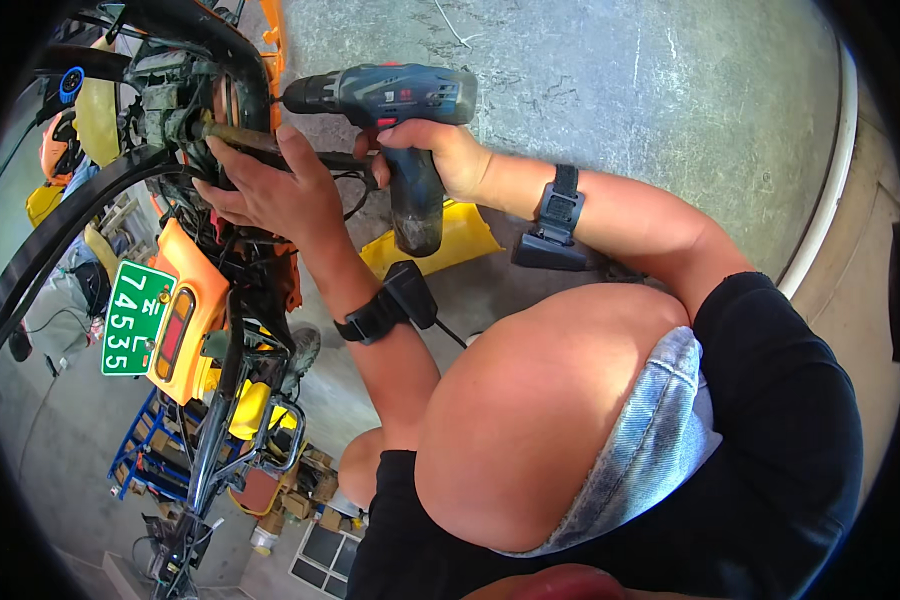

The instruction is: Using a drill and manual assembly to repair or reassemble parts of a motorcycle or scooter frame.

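My right hand [435, 150] is wrapped around the grip of a blue and black cordless drill [405, 92]. The drill lies sideways, its chuck pointing left and its short bit close to an orange panel and black tube on a vehicle [195, 110]. Whether the bit touches anything I cannot tell. Beneath the chuck, my left hand [280, 190] reaches in with fingers stretched out and apart, beside a brownish rod [238, 136] among dark mechanical parts. Its fingertips are near those parts; contact is unclear.
An orange rear fender [188, 262] carries a green plate [136, 318] and a tail light [175, 332]. Black curved tubes [70, 205] cross the left side. A yellow panel [460, 238] lies on the concrete floor below the drill. Cardboard boxes [298, 503] stand farther off.
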Demonstrator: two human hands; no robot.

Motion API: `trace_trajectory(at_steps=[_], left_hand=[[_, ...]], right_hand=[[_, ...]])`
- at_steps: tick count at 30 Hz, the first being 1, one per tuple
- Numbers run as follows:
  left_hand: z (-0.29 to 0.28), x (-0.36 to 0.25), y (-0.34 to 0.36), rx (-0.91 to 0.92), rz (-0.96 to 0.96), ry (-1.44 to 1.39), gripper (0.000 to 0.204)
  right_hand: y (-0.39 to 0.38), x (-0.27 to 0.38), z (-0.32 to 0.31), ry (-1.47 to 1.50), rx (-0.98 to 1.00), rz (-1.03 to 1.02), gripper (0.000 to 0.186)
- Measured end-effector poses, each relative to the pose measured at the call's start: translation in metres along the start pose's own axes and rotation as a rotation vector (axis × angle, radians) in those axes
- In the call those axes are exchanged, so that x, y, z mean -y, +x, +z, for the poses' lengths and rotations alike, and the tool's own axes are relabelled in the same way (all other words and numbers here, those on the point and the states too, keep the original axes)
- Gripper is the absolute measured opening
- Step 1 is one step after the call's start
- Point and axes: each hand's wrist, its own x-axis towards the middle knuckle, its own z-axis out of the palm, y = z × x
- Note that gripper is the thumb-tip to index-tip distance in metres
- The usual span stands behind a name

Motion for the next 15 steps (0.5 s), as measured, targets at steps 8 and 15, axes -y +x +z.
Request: trace_trajectory(at_steps=[8, 15], left_hand=[[0.013, 0.001, -0.001, 0.028, 0.031, 0.093, 0.078], [0.008, 0.0, -0.006, -0.004, 0.026, 0.09, 0.076]], right_hand=[[0.007, 0.005, -0.011, 0.027, -0.067, 0.069, 0.018], [0.003, 0.018, 0.001, 0.117, -0.067, 0.208, 0.02]])
